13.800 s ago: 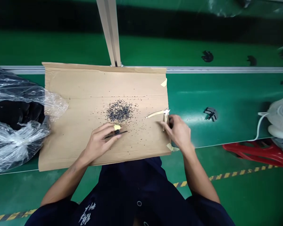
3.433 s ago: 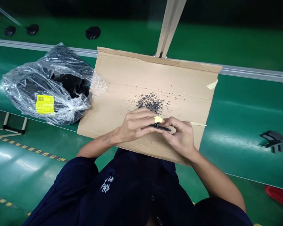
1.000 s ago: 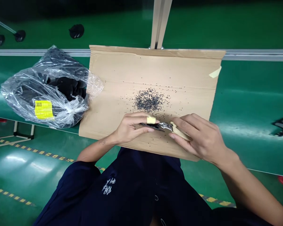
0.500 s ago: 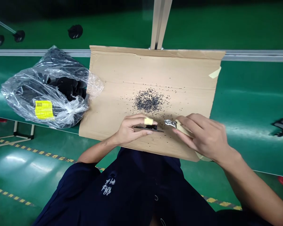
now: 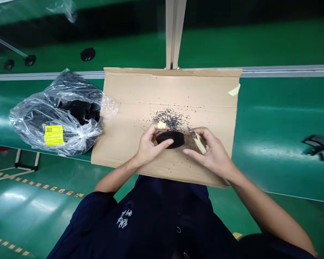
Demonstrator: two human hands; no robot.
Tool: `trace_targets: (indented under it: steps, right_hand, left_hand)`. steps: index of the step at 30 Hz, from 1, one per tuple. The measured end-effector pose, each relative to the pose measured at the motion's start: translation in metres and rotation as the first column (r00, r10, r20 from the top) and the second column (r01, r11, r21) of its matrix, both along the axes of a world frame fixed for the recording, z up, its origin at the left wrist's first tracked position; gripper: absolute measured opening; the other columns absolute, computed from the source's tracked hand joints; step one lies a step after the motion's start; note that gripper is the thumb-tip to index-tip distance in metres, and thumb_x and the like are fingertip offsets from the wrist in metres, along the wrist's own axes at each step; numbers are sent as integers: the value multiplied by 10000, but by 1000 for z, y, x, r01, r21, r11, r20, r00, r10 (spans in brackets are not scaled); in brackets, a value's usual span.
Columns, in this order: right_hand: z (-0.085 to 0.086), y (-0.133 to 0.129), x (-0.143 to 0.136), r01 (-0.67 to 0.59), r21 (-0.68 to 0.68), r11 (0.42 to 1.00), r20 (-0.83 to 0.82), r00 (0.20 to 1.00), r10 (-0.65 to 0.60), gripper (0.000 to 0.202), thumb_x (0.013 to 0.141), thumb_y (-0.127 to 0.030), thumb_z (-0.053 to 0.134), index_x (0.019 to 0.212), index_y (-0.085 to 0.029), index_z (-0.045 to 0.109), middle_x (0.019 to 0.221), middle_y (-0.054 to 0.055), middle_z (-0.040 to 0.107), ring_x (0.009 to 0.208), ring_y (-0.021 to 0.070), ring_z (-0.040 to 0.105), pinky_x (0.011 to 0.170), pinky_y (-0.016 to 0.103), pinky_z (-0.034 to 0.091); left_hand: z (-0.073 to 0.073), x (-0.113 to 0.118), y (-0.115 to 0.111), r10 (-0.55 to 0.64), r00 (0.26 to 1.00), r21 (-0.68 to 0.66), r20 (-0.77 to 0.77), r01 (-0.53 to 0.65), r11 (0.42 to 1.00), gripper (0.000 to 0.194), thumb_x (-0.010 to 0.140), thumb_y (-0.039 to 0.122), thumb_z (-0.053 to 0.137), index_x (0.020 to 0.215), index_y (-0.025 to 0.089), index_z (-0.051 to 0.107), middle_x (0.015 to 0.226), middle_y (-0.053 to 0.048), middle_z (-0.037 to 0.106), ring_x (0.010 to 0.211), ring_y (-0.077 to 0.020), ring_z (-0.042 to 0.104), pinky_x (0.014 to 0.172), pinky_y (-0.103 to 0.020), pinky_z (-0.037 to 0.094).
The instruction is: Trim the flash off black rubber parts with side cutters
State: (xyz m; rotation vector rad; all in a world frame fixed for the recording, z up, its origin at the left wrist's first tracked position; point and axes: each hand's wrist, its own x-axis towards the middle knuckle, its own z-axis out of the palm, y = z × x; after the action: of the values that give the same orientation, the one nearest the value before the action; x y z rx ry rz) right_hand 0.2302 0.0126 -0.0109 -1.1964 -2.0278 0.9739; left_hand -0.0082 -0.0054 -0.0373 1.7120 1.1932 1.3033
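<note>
Between its thumb and fingers, my left hand (image 5: 148,145) grips a round black plastic part (image 5: 171,139), its flat face tilted towards me. Yellow tape wraps one of that hand's fingers. My right hand (image 5: 212,149) holds a pair of nippers (image 5: 199,142) with cream handles, the metal jaws pointing up and left, just right of the black part and apart from it. The thumb of this hand is away from the handles. Beneath both hands lies a cardboard sheet (image 5: 135,86), with a scatter of tiny black bits (image 5: 169,118) just beyond the black part.
On the left, a clear plastic bag (image 5: 29,115) with a yellow label holds several black parts. A metal post (image 5: 175,32) rises behind the cardboard. Grey-and-black gloves (image 5: 318,145) lie on the green table (image 5: 280,108) at right. More black pieces (image 5: 88,54) sit beyond the rail.
The black part has turned from edge-on to show its flat face. My right hand has moved left, its thumb has come off the handles, and the nippers now point more upward. The view has shifted slightly.
</note>
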Motion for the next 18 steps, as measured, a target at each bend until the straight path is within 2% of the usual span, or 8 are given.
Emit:
trace_targets:
  steps: [2, 4, 7, 9, 10, 12, 14, 18]
  right_hand:
    - [-1, 0, -9, -18, 48, 999, -69, 997, 22, 273, 966, -389, 642, 1152, -217, 539, 930, 30, 671, 732, 165, 609, 629, 285, 472]
    - [6, 0, -15, -102, 250, 963, 2, 995, 104, 127, 990, -246, 581, 1110, -208, 562, 866, 17, 668, 675, 144, 568, 604, 278, 420]
    - [22, -3, -17, -302, 576, 760, 279, 946, 164, 135, 989, -114, 522, 1058, -193, 606, 832, 29, 685, 689, 149, 551, 622, 302, 369]
    - [29, -6, -13, -396, 627, 671, 377, 908, 184, 166, 993, -105, 498, 1070, -187, 620, 856, 41, 705, 725, 158, 566, 637, 314, 372]
    - [30, -6, -10, -406, 618, 673, 362, 907, 215, 166, 997, -122, 492, 1086, -182, 619, 881, 50, 713, 750, 163, 581, 647, 315, 388]
    - [30, -5, -1, -357, 569, 740, 284, 931, 230, 155, 1002, -164, 496, 1108, -179, 607, 903, 64, 715, 777, 171, 601, 662, 317, 420]
    - [27, 0, 9, -292, 521, 802, 297, 943, 150, 130, 1003, -212, 523, 1102, -190, 605, 884, 68, 707, 773, 185, 608, 662, 323, 434]
    - [22, 10, 19, -374, 458, 806, 483, 866, 127, 146, 1025, -268, 508, 1087, -187, 612, 907, 75, 715, 803, 204, 631, 689, 332, 455]
  left_hand:
    - [-2, 7, -2, -25, 999, 0, 44, 25, 1000, 360, 939, 388, 730, 1203, 199, 574, 1033, -40, 735, 938, -132, 745, 821, -226, 595]
    - [-2, 9, -3, -86, 995, 69, -44, 89, 994, 333, 952, 342, 715, 1225, 196, 591, 1040, -55, 745, 964, -151, 748, 845, -256, 613]
    - [2, 2, 0, -164, 945, 212, -281, 228, 950, 236, 991, 186, 606, 1222, 186, 656, 1076, -89, 761, 997, -181, 738, 848, -310, 622]
    - [5, -4, 2, -154, 912, 263, -380, 266, 927, 284, 979, 112, 564, 1224, 194, 680, 1130, -102, 761, 1038, -201, 723, 864, -355, 618]
    - [6, -6, 2, -145, 907, 268, -396, 265, 926, 304, 970, 93, 563, 1224, 203, 689, 1143, -101, 762, 1043, -203, 716, 870, -372, 612]
    - [8, -9, 2, -152, 918, 248, -367, 254, 935, 306, 963, 94, 586, 1214, 218, 708, 1105, -88, 773, 1001, -191, 712, 852, -370, 604]
    - [10, -11, -1, -184, 939, 215, -290, 251, 944, 284, 969, 122, 612, 1211, 225, 721, 1031, -71, 784, 926, -164, 715, 807, -333, 600]
    - [11, -11, -5, -225, 958, 184, -178, 257, 949, 294, 959, 204, 687, 1250, 226, 725, 995, -69, 797, 876, -143, 734, 767, -282, 607]
